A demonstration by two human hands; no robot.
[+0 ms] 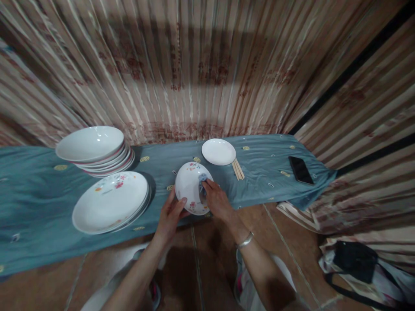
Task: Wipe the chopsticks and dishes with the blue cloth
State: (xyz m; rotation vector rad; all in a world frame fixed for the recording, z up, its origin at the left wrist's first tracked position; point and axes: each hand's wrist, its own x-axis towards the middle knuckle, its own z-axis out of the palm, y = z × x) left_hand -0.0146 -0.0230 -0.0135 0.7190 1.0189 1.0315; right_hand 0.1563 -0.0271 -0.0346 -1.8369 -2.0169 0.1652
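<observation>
A white plate [189, 186] with small red, orange and blue flowers is tilted up in front of me, over the front part of the table. My left hand [171, 210] grips its lower left rim, thumb on the upper face and fingers underneath. Over the right side of the same plate, my right hand [216, 196] presses a small blue-grey bunched thing [202, 178] to its surface with the fingertips. The hand partly hides that piece, and its kind cannot be made out. A silver bangle circles my right wrist.
Flowered plates [110, 203] lie stacked at front left, with a taller stack of white bowls [92, 144] behind. A plain white plate [218, 151] sits at the back beside chopsticks [238, 169]. A phone [301, 169] lies far right on the blue-green cloth [266, 190]. Curtains [194, 86] hang behind.
</observation>
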